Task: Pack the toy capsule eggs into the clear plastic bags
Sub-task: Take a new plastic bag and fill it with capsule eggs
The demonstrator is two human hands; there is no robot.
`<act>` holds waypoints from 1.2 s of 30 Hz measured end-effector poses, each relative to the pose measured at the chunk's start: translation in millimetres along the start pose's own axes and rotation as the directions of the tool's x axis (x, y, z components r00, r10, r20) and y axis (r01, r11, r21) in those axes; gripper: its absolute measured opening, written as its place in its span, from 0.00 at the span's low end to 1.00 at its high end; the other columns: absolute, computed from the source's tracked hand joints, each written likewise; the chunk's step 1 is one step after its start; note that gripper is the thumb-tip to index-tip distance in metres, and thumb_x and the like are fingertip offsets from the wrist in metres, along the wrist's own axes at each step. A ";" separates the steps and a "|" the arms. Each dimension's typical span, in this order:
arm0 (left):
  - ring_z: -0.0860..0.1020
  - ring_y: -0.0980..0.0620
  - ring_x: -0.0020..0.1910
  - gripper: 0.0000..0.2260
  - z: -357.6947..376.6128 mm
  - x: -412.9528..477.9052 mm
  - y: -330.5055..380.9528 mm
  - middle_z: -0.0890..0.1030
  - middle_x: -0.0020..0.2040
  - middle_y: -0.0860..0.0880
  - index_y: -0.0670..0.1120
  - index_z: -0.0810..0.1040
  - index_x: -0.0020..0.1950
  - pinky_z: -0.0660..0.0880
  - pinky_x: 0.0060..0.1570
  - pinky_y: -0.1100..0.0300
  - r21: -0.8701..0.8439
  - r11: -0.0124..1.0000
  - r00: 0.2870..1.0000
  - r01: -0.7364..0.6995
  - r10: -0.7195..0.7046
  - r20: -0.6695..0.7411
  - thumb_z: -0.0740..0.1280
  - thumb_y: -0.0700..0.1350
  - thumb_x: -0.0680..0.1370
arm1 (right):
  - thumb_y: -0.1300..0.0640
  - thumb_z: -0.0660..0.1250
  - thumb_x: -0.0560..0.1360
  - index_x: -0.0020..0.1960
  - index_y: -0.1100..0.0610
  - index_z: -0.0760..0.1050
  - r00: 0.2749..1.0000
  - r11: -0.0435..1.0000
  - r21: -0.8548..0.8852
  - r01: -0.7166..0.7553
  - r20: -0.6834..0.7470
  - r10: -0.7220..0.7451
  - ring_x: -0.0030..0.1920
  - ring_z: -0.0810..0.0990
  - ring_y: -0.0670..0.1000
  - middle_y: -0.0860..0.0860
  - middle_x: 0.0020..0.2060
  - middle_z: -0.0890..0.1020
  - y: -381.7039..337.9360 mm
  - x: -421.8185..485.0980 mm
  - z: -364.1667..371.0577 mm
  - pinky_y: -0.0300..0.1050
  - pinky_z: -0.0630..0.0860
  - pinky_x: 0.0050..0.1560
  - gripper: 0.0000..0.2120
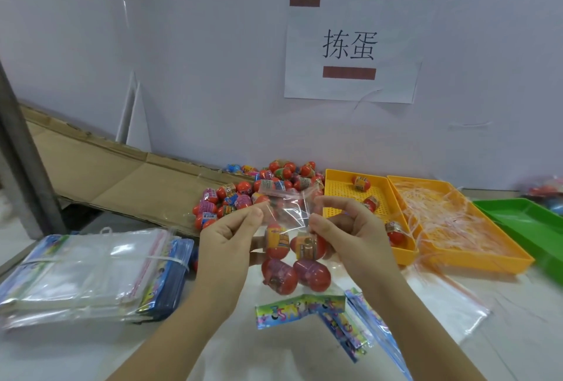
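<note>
I hold a clear plastic bag (288,210) upright in front of me, above the table. Several red capsule eggs (294,261) sit inside its lower part, and a colourful printed header hangs at its bottom. My left hand (228,237) pinches the bag's upper left edge. My right hand (347,228) pinches the upper right edge, near the red-striped opening. A heap of loose capsule eggs (259,191), mostly red with printed bands, lies on the table behind the bag.
A bundled stack of empty clear bags (88,274) lies at the left. A yellow tray (338,194) with a few eggs stands at the right, then a second yellow tray (475,255) with pale strings and a green tray (524,216). Flat cardboard (122,173) leans at the back.
</note>
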State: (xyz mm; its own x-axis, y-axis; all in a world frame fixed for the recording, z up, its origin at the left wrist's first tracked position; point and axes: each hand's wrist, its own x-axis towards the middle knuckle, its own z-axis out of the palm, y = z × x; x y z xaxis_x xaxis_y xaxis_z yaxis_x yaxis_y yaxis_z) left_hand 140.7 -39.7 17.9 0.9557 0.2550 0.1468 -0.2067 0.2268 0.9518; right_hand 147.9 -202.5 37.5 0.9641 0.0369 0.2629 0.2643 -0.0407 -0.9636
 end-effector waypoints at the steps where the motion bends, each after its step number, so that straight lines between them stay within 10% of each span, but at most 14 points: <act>1: 0.85 0.47 0.35 0.09 -0.1 -0.9 0.2 0.86 0.45 0.46 0.47 0.84 0.51 0.82 0.32 0.57 0.016 1.000 1.000 0.000 0.000 -0.006 0.65 0.42 0.80 | 0.61 0.71 0.73 0.54 0.49 0.77 1.000 1.000 -0.011 0.003 -0.003 -0.003 0.30 0.81 0.49 0.53 0.33 0.84 -0.2 -0.4 -0.1 0.43 0.78 0.34 0.12; 11: 0.83 0.51 0.30 0.10 0.3 -5.2 7.9 0.87 0.45 0.49 0.49 0.84 0.51 0.81 0.28 0.57 -0.097 0.995 0.998 0.034 -0.039 -0.046 0.64 0.37 0.79 | 0.59 0.72 0.72 0.59 0.45 0.73 1.000 1.000 -0.019 0.020 0.004 -0.019 0.34 0.83 0.52 0.53 0.32 0.83 -2.0 -2.5 2.2 0.48 0.82 0.38 0.19; 17: 0.82 0.57 0.29 0.14 -1.8 -4.2 4.6 0.86 0.38 0.51 0.52 0.87 0.45 0.77 0.26 0.64 -0.105 0.994 0.998 0.022 -0.027 -0.049 0.64 0.38 0.79 | 0.41 0.75 0.56 0.56 0.46 0.77 0.962 0.959 0.111 -0.259 0.115 0.247 0.36 0.83 0.44 0.46 0.38 0.85 -1.9 -1.5 3.0 0.38 0.78 0.36 0.29; 22: 0.84 0.54 0.34 0.08 -2.6 -5.2 3.6 0.87 0.44 0.47 0.53 0.87 0.46 0.78 0.31 0.63 -0.159 0.987 0.999 0.013 -0.008 0.034 0.72 0.50 0.69 | 0.46 0.73 0.60 0.41 0.54 0.84 0.959 0.965 0.070 -0.254 0.149 0.242 0.38 0.83 0.49 0.53 0.38 0.86 0.1 -3.7 3.4 0.45 0.79 0.42 0.14; 36: 0.82 0.53 0.32 0.15 0.4 -7.7 -0.2 0.86 0.40 0.44 0.46 0.87 0.40 0.77 0.27 0.62 -0.080 0.978 0.974 0.191 -0.179 0.136 0.74 0.52 0.59 | 0.57 0.71 0.73 0.42 0.55 0.84 0.979 0.982 0.030 -0.184 0.090 0.181 0.37 0.81 0.50 0.53 0.37 0.86 2.3 -3.3 4.2 0.46 0.78 0.40 0.04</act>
State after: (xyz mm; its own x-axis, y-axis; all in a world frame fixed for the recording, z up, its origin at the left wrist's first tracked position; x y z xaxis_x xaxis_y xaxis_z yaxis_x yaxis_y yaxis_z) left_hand 133.5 -42.1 16.7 0.9967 0.0804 0.0095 -0.0368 0.3456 0.9377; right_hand 145.2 -198.5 34.3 0.9898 0.1189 0.0787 0.0813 -0.0171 -0.9965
